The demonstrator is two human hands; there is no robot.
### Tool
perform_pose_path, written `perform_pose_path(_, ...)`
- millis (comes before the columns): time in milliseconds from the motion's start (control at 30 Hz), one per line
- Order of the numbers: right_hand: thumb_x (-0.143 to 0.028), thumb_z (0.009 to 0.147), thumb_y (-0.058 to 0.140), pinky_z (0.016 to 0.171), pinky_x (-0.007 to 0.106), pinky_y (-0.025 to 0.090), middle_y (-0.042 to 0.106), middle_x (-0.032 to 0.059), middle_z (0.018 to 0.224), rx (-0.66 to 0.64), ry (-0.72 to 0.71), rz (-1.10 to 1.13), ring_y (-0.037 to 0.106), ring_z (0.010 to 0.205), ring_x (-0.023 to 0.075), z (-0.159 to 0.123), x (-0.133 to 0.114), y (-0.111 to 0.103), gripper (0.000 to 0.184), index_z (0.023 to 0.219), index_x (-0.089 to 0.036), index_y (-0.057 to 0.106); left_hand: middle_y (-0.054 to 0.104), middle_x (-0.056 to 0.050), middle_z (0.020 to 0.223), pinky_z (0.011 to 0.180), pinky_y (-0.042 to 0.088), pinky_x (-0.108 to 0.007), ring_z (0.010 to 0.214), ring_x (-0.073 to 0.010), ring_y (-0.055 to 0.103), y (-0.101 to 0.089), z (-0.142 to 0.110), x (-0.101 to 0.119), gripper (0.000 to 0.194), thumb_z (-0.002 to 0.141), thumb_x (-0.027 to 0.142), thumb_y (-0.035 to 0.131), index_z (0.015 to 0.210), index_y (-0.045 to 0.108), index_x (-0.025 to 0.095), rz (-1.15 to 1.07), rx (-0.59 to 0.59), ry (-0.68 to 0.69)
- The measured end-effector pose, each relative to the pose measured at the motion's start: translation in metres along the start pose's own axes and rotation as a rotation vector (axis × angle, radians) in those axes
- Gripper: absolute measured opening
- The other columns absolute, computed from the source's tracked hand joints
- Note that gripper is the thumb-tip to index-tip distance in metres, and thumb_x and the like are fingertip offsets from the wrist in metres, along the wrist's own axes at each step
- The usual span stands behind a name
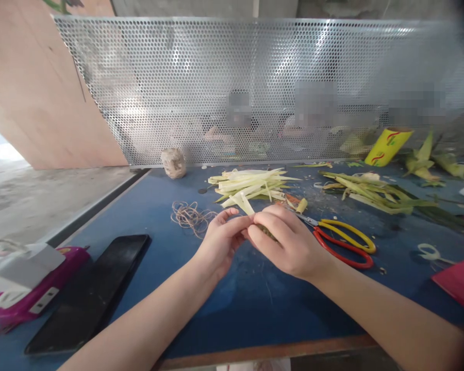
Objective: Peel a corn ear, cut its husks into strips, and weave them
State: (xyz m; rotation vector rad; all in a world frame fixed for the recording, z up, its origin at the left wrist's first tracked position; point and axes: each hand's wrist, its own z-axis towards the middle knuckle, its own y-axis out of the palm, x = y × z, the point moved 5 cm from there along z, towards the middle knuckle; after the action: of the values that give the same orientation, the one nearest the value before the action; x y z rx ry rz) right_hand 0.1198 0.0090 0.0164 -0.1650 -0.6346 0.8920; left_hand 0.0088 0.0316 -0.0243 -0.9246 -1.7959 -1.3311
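My hands meet above the blue table. A pale green leaf strip (244,203) sticks up from between them. My left hand (226,234) is closed, its thumb and forefinger pinching the strip's lower end. My right hand (284,237) curls round a small greenish-brown piece (266,232), mostly hidden by the fingers, and also presses at the strip. Just beyond lies a pile of pale leaf strips (251,184). Scissors (342,234) with one yellow and one red handle lie right of my right hand. A loose tangle of thin brown string (191,217) is left of my left hand.
A black phone (90,293) and a magenta power strip (67,257) lie at left. A wrapped roll (174,163) stands by the perforated metal screen (216,67); people sit behind it. Green leaves (375,193), a yellow tube (388,147) and a red object (458,281) are at right.
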Motion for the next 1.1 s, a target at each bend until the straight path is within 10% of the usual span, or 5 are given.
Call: perform_pose_path(1100, -0.004, 0.077, 0.056, 0.08, 0.036, 0.054, 0.064, 0.0103, 0.08, -0.047, -0.043, -0.168, 0.061, 0.08, 0.0212, 0.001, -0.019, 0.005, 0.013, 0.084, -0.009, 0.065, 0.061, 0.002, 0.06, 0.053, 0.042, -0.018, 0.054, -0.0084, 0.057, -0.004, -0.002, -0.006, 0.03, 0.055, 0.011, 0.072, 0.069, 0.046, 0.018, -0.148, 0.046, -0.008)
